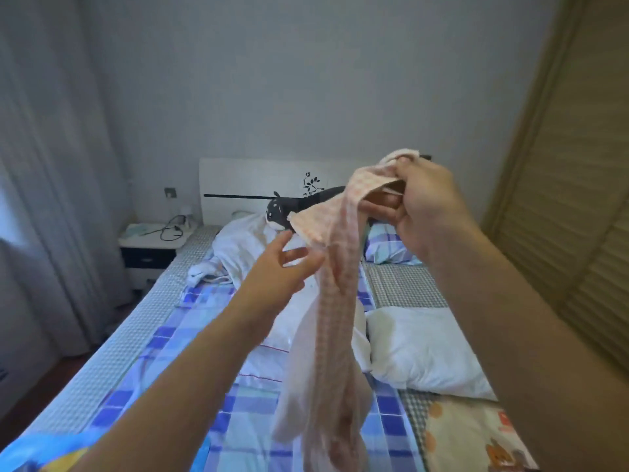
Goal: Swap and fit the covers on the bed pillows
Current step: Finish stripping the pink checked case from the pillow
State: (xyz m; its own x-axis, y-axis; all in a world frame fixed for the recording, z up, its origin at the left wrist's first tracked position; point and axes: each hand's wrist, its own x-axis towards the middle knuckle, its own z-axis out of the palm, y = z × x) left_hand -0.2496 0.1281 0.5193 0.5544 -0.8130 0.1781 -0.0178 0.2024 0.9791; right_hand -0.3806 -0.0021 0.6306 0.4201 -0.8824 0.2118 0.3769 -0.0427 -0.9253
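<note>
Pink checked cover [337, 301] dangles, right hand [425, 206] gripping; interior seemingly empty.

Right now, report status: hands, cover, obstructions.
Right hand grips pink checked cover aloft by one end. Left hand open, fingers touching it. Bare white pillow on bed, nothing blocking.

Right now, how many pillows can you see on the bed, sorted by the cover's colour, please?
White, no patterned cover: 1, white pillow near the right side.
Blue and purple plaid: 1, plaid pillow near the headboard.
Total: 2.
The pink checked cover hangs from the right hand, not on any pillow.
</note>
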